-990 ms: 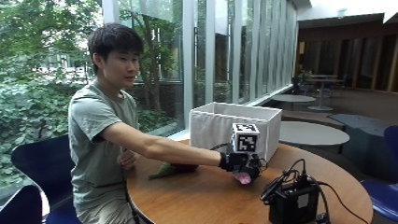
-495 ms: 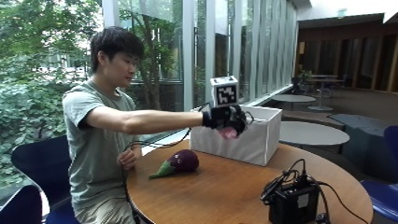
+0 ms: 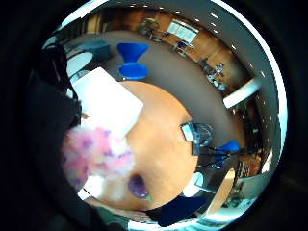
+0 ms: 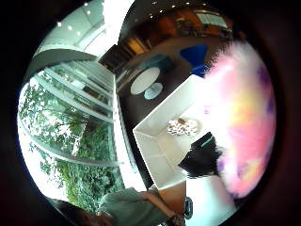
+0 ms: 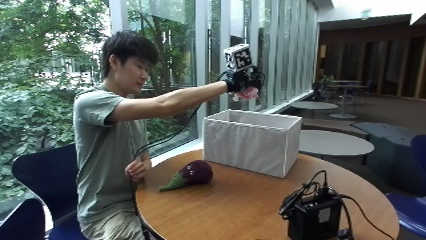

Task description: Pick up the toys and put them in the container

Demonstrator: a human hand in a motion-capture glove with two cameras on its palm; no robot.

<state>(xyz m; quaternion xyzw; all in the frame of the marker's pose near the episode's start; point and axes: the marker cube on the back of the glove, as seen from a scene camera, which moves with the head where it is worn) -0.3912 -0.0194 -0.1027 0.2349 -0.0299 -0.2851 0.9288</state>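
Raised since half a second ago, the arm now holds high above the white container on the table. Eggplant toy lies on the table beside the container (untouched). Right hand has fingers curled round the pink fluffy toy, well above the opening. Risk, as I judge it: released from this height, a light toy may drift and land outside the rim.
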